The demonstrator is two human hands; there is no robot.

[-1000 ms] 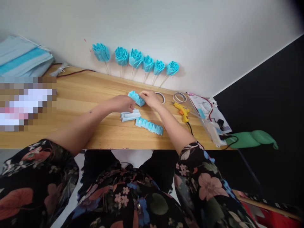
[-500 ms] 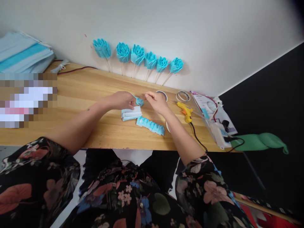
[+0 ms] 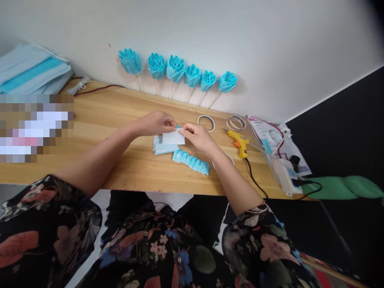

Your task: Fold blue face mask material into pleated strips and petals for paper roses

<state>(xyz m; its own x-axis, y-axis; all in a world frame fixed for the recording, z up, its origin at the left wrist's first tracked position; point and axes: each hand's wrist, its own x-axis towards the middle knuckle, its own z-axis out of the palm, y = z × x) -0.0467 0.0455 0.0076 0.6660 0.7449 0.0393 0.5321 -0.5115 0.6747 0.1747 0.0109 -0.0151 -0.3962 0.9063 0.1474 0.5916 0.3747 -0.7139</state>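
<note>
My left hand [image 3: 156,123] and right hand [image 3: 198,137] together pinched a pale blue strip [image 3: 173,137], above folded strips [image 3: 163,146] on the bench [image 3: 114,116], pleated blue strip [image 3: 192,161] just beside

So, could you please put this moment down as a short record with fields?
left hand: pinches the left edge of a pale strip
right hand: pinches the strip's right edge
under the strip: stack of folded blue pieces
nearer the person: pleated blue strip lying flat
surface: wooden table
against the wall: six blue flowers on sticks
right of the hands: yellow glue gun, two tape rolls
far left: stack of blue masks
</note>
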